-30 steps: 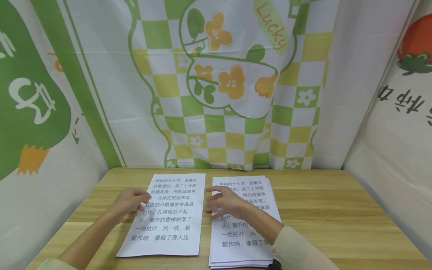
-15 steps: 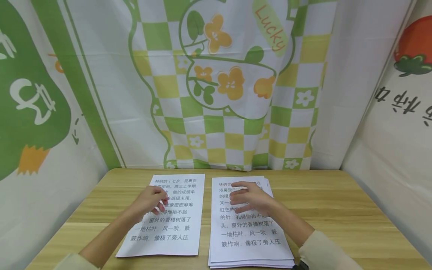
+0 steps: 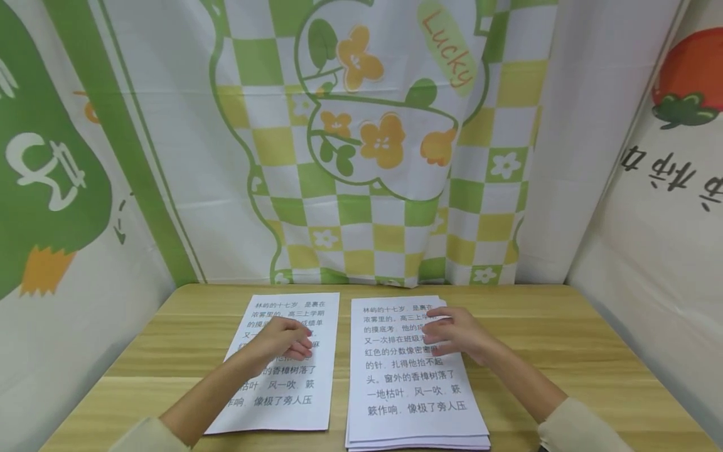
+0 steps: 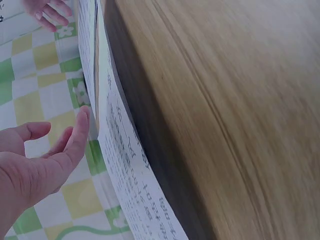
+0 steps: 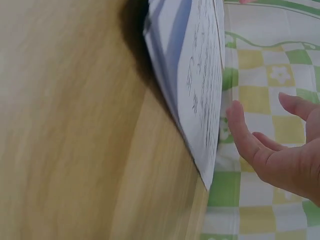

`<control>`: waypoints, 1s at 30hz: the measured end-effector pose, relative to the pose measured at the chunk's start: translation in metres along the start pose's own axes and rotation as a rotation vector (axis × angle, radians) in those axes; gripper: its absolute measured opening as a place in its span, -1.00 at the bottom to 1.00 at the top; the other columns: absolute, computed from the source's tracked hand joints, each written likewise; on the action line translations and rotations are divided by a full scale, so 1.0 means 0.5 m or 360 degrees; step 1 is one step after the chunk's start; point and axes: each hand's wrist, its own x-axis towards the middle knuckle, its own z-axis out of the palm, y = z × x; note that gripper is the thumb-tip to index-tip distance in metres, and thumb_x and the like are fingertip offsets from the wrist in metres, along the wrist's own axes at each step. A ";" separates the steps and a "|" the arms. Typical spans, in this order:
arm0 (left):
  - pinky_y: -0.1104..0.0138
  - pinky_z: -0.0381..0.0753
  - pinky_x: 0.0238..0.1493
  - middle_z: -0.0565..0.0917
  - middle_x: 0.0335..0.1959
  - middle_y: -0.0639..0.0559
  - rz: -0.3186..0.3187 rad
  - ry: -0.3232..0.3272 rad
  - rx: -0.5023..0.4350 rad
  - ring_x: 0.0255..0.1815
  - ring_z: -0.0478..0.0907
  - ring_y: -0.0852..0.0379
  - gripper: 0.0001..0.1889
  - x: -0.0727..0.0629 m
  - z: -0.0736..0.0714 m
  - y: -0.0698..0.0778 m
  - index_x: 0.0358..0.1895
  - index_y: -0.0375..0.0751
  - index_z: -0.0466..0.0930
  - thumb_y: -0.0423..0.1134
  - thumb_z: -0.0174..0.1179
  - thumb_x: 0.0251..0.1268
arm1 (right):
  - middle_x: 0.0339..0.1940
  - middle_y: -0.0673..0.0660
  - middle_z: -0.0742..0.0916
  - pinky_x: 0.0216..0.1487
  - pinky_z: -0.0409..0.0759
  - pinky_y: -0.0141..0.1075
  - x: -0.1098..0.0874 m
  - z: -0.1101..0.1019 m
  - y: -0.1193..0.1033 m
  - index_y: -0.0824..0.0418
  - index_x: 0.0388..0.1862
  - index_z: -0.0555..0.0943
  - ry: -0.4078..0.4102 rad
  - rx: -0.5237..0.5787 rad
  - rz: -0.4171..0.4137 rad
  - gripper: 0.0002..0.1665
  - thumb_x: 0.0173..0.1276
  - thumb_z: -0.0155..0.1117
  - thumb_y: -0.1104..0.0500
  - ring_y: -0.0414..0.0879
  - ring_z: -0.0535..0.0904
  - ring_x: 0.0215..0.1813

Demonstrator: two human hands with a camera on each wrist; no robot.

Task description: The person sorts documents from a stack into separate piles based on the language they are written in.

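Two piles of white paper printed with Chinese text lie side by side. The left paper [image 3: 282, 411] looks thin; the right stack [image 3: 415, 420] shows several sheets with slightly uneven edges. Above the left paper hovers my left hand [image 3: 282, 345], its fingers loosely bent and holding nothing. My right hand [image 3: 460, 336] is over the right edge of the right stack, fingers spread and relaxed. Both wrist views show a gap between the hand and the paper: the left hand [image 4: 45, 162] and the right hand [image 5: 280, 150] are each raised off the sheets.
The papers lie on a wood-grain table [image 3: 542, 351]. Behind it hangs a green, yellow and white checked curtain [image 3: 361, 213]. Printed cloth panels, including one with a tomato [image 3: 689, 81], stand along both sides.
Both hands have moved rightward through the air, the left from the paper's left edge to its middle, the right from the stack's left edge to its right. The papers stay put.
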 end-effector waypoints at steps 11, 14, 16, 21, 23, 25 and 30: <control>0.15 0.81 0.00 0.67 -0.06 -0.45 -0.0133 -0.0165 -0.0292 -0.18 0.76 -0.04 -0.61 0.009 0.036 0.010 0.26 -0.72 0.38 -0.42 -0.09 0.58 | 0.03 0.47 0.70 -0.17 0.83 -0.07 -0.014 -0.049 0.027 0.58 0.52 0.17 0.0249 -0.0182 0.0133 -0.14 0.40 0.34 0.28 0.16 0.75 -0.10; 0.14 0.81 0.02 0.65 -0.04 -0.46 -0.0147 -0.0181 -0.0308 -0.16 0.75 -0.05 -0.60 0.007 0.041 0.009 0.28 -0.71 0.37 -0.43 -0.10 0.57 | 0.04 0.47 0.70 -0.19 0.83 -0.08 -0.022 -0.058 0.034 0.59 0.52 0.15 0.0280 -0.0179 0.0171 -0.13 0.41 0.34 0.29 0.11 0.75 -0.12; 0.12 0.80 0.03 0.64 -0.02 -0.46 -0.0152 -0.0196 -0.0314 -0.13 0.74 -0.07 -0.60 0.007 0.044 0.007 0.29 -0.70 0.36 -0.43 -0.10 0.57 | 0.04 0.48 0.69 -0.19 0.83 -0.09 -0.026 -0.063 0.037 0.60 0.52 0.13 0.0282 -0.0163 0.0185 -0.13 0.42 0.33 0.29 0.10 0.76 -0.12; 0.08 0.79 0.07 0.61 0.00 -0.49 -0.0138 -0.0262 -0.0332 -0.07 0.73 -0.17 -0.58 0.008 0.050 0.004 0.30 -0.71 0.33 -0.41 -0.08 0.58 | -0.01 0.45 0.70 -0.23 0.84 -0.11 -0.030 -0.071 0.038 0.58 0.53 0.13 0.0285 -0.0132 0.0202 -0.14 0.43 0.33 0.28 0.06 0.75 -0.16; 0.07 0.78 0.09 0.61 0.00 -0.50 -0.0134 -0.0295 -0.0354 -0.04 0.73 -0.22 -0.57 0.008 0.052 0.003 0.31 -0.72 0.31 -0.39 -0.08 0.58 | -0.03 0.43 0.71 -0.24 0.84 -0.12 -0.031 -0.072 0.038 0.57 0.53 0.15 0.0293 -0.0122 0.0217 -0.15 0.43 0.33 0.28 0.05 0.75 -0.18; 0.08 0.78 0.09 0.62 0.00 -0.51 -0.0135 -0.0323 -0.0373 -0.03 0.73 -0.25 -0.56 0.008 0.056 0.003 0.31 -0.72 0.30 -0.37 -0.07 0.59 | -0.02 0.45 0.71 -0.23 0.84 -0.11 -0.031 -0.075 0.038 0.59 0.53 0.13 0.0275 -0.0130 0.0213 -0.14 0.44 0.32 0.28 0.06 0.75 -0.17; 0.10 0.78 0.08 0.65 0.00 -0.48 -0.0167 -0.0337 -0.0404 -0.02 0.74 -0.23 -0.55 0.004 0.065 0.004 0.31 -0.68 0.32 -0.33 -0.05 0.59 | 0.03 0.48 0.69 -0.20 0.84 -0.10 -0.035 -0.081 0.039 0.60 0.52 0.12 0.0256 -0.0125 0.0204 -0.14 0.44 0.32 0.27 0.10 0.76 -0.11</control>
